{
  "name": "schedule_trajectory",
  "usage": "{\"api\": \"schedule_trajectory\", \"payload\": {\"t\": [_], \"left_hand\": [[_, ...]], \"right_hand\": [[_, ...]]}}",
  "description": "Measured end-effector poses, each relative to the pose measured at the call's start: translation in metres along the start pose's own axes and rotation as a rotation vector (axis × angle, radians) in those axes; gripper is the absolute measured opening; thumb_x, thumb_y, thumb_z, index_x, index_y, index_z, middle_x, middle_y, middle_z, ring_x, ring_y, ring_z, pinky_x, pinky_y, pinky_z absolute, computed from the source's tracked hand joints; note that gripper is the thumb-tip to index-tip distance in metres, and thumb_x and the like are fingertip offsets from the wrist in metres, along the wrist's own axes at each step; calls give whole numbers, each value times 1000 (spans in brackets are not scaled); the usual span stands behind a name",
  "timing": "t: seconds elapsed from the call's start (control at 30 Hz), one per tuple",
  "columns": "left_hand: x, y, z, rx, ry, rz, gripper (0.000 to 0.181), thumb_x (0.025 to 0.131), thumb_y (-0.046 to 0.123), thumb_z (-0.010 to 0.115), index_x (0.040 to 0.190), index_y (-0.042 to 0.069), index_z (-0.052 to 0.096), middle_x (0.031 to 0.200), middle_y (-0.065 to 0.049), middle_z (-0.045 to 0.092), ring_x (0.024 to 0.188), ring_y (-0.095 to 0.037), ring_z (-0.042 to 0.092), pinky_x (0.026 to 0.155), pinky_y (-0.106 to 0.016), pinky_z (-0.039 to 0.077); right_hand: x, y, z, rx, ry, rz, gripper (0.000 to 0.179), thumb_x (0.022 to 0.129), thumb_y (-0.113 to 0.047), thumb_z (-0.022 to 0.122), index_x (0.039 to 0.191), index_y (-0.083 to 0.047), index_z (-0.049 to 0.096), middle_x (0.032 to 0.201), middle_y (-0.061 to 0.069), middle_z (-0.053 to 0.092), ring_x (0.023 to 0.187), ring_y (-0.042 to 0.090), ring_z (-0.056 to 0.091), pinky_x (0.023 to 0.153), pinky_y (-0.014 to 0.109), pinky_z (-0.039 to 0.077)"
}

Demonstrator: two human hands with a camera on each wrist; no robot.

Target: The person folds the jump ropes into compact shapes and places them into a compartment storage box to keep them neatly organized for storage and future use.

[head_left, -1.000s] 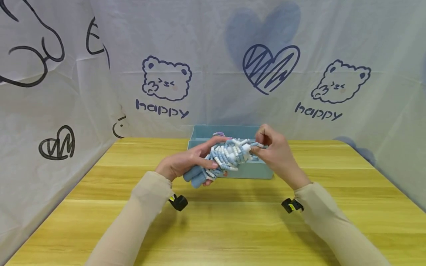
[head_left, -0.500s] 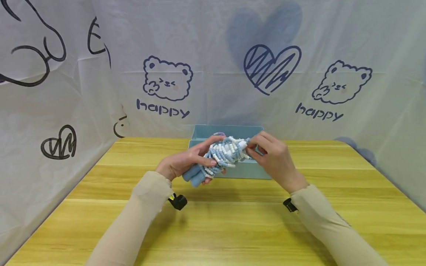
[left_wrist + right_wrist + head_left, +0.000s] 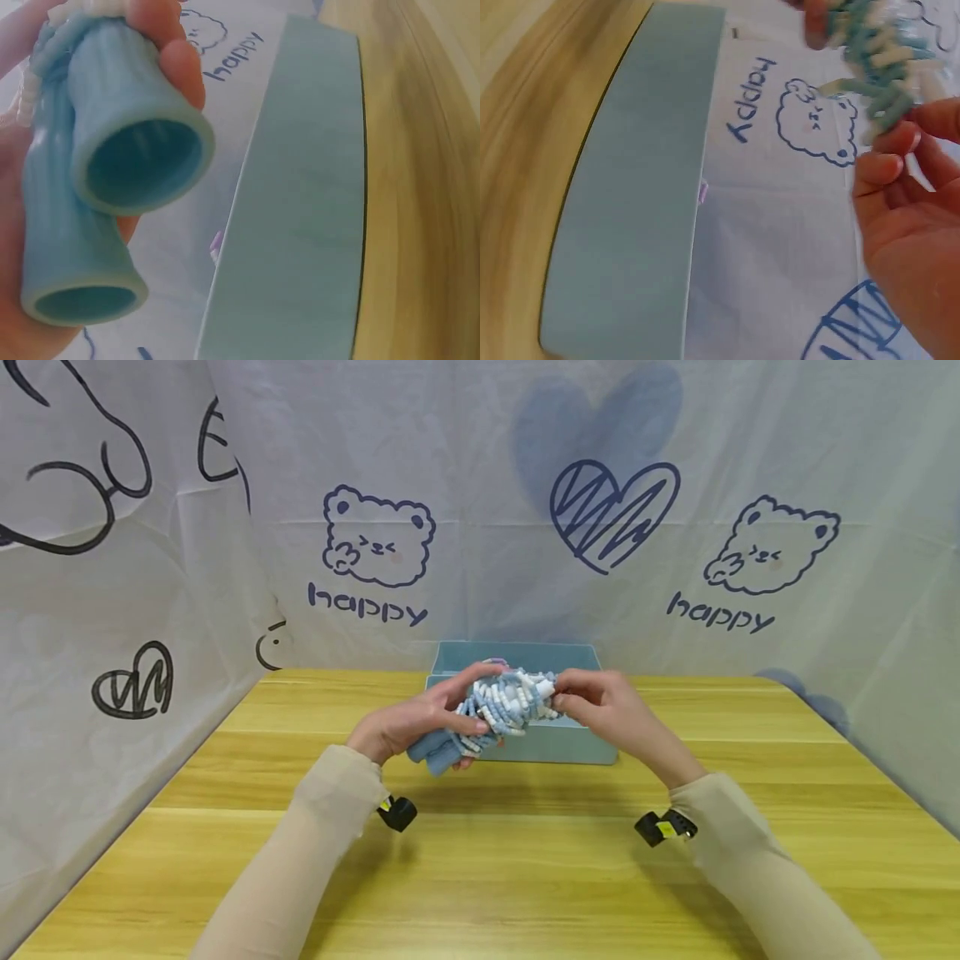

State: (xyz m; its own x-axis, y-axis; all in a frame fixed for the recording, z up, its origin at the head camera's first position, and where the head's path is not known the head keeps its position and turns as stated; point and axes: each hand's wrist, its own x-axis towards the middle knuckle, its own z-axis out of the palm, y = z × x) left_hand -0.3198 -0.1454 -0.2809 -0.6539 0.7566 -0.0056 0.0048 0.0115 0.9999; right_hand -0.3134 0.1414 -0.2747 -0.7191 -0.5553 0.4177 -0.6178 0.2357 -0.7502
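A bundled skipping rope with blue and white beads (image 3: 504, 703) is held above the table in front of the box. My left hand (image 3: 412, 718) grips the bundle, thumb on the near side and fingers around the far side. Its two light blue handles (image 3: 124, 82) stick out past the palm, with flared hollow ends facing the left wrist camera. At the bundle's other end, my right hand (image 3: 618, 703) pinches the beaded cord (image 3: 889, 105) between thumb and fingers. Part of the coil is hidden behind my left fingers.
A light blue box (image 3: 555, 745) without a lid stands at the table's back, just behind the hands. Something purple (image 3: 495, 661) shows over its edge. The wooden table (image 3: 480, 877) spreads in front, and a white printed cloth (image 3: 487, 552) hangs behind.
My right hand moved in toward the bundle's end, then slightly back to the right, and its stretched cord end is now drawn close to the coil. The left hand keeps its grip, shifting slightly left.
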Motion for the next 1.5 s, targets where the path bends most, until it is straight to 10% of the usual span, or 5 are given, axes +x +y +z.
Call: {"api": "schedule_trajectory", "payload": {"t": [0.23, 0.6, 1.0, 1.27, 1.5], "left_hand": [[2, 3, 1, 244, 35, 44, 70, 93, 13, 66, 150, 37, 33, 157, 8, 11, 85, -36, 59, 67, -61, 53], [3, 10, 7, 373, 77, 66, 68, 94, 16, 67, 150, 40, 35, 158, 10, 12, 98, -36, 58, 68, -51, 56], [10, 8, 14, 385, 199, 97, 64, 93, 27, 69, 146, 45, 38, 139, -4, 42, 96, -33, 58, 75, -52, 55], [17, 7, 25, 344, 315, 123, 64, 96, 20, 66, 146, 45, 36, 128, -13, 47, 76, -34, 59, 69, -61, 53], [24, 6, 38, 426, 333, 152, 68, 98, 13, 62, 147, 48, 32, 132, -11, 45, 90, -34, 60, 66, -52, 57]], "right_hand": [[1, 3, -3, 242, -51, 223, 20, 102, -15, 51, 105, 3, 58, 86, 20, 53, 74, 27, 52, 71, 35, 48], [5, 1, 0, 596, -16, 379, 45, 105, -31, 47, 117, 11, 55, 110, 14, 56, 100, 24, 60, 98, 49, 46], [4, -3, 7, 323, 38, 358, 56, 101, -44, 52, 76, 5, 55, 95, 19, 53, 99, 28, 61, 88, 42, 54], [5, -9, 14, 208, 174, 328, 50, 99, -42, 58, 120, 4, 57, 107, 21, 56, 105, 37, 61, 88, 38, 54], [9, -12, 20, 329, -13, 435, 61, 102, -45, 48, 135, 6, 47, 124, 23, 54, 113, 35, 57, 94, 38, 50]]}}
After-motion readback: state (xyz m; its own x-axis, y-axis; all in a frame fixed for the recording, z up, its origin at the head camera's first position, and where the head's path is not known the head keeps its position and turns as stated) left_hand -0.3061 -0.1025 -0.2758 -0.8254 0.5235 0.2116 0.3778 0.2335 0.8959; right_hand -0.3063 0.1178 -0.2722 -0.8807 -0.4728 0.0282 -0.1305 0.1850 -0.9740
